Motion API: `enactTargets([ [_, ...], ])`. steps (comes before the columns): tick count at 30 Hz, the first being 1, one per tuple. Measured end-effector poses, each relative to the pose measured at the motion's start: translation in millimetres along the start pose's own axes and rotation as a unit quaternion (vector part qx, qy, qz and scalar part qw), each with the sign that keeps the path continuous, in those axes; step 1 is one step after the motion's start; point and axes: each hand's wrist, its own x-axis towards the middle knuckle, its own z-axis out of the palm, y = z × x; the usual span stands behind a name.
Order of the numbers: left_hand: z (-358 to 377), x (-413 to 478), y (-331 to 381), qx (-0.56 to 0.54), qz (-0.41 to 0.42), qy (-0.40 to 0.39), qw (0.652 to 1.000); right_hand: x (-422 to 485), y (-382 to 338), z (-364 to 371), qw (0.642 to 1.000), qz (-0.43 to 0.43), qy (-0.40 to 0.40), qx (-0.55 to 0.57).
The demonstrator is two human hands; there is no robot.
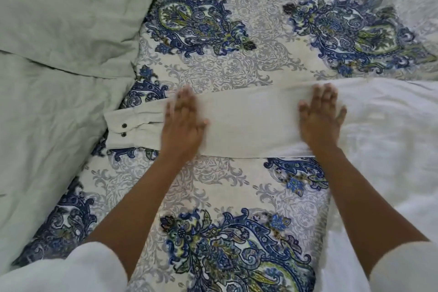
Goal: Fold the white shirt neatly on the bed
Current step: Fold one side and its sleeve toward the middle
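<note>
The white shirt (pixel 391 130) lies on the bed (pixel 213 187), its body bunched toward the right edge and one long sleeve (pixel 244 123) stretched leftward across the patterned bedspread toward the pale green pillows (pixel 59 19).

Nearest the camera, two bare forearms reach forward from white sleeves over the bedspread. Beyond them, both hands rest flat on the stretched sleeve: the left hand (pixel 182 123) near the cuff (pixel 128 128), the right hand (pixel 320 118) where the sleeve meets the shirt body. Neither grip closes on anything; the palms face down with fingers spread, pressing the cloth against the bed. The cuff shows two dark buttons and lies just beside the edge of the nearer pillow.

The fabric looks thin, light and limp, creasing readily, as the rumpled body suggests. It will likely slide easily over the bedspread and hold no shape of its own, so smoothing with flat palms suits it. For folding the sleeve across, the stiffer buttoned cuff seems the best place to pinch, with the shoulder end held down.
</note>
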Motion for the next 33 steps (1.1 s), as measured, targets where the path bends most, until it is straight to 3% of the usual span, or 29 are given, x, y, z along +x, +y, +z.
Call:
enactTargets([
  [2,7,0,11,-0.021,0.076,-0.020,0.997,-7,-35,10,1.000,-0.020,0.002,0.002],
  [3,11,-1,12,-0.026,0.076,-0.022,0.997,-14,-53,17,1.000,-0.030,0.002,0.002],
  [9,16,-14,-31,0.001,-0.011,0.015,1.000,-58,-124,37,0.991,-0.135,-0.011,-0.023],
  [13,6,-24,-70,0.017,-0.014,0.008,1.000,-66,-143,42,0.986,-0.168,-0.023,-0.011],
  [16,-14,-30,-87,0.020,-0.041,0.079,0.996,-64,-139,43,0.984,-0.176,-0.031,-0.014],
  [18,-27,-36,-97,-0.041,-0.094,0.146,0.984,-64,-142,42,0.986,-0.161,-0.035,-0.007],
  [21,-34,-45,-107,-0.190,-0.263,0.209,0.922,-70,-160,42,0.987,-0.153,-0.046,0.006],
  [23,-26,-45,-112,-0.301,-0.394,0.189,0.847,-77,-179,46,0.981,-0.183,-0.057,-0.001],
  [25,-21,-44,-116,-0.421,-0.454,0.142,0.772,-82,-197,52,0.977,-0.205,-0.061,-0.006],
  [26,-22,-43,-118,-0.447,-0.463,0.128,0.755,-83,-204,53,0.975,-0.215,-0.062,-0.009],
  [27,-24,-41,-121,-0.442,-0.462,0.122,0.759,-82,-210,52,0.971,-0.229,-0.066,-0.007],
  [29,-29,-39,-126,-0.382,-0.440,0.135,0.802,-80,-214,47,0.963,-0.255,-0.087,0.030],
  [31,-31,-37,-130,-0.294,-0.413,0.150,0.849,-82,-208,44,0.965,-0.234,-0.089,0.078],
  [33,-28,-36,-131,-0.214,-0.406,0.139,0.877,-88,-201,46,0.975,-0.202,-0.080,0.047],
])
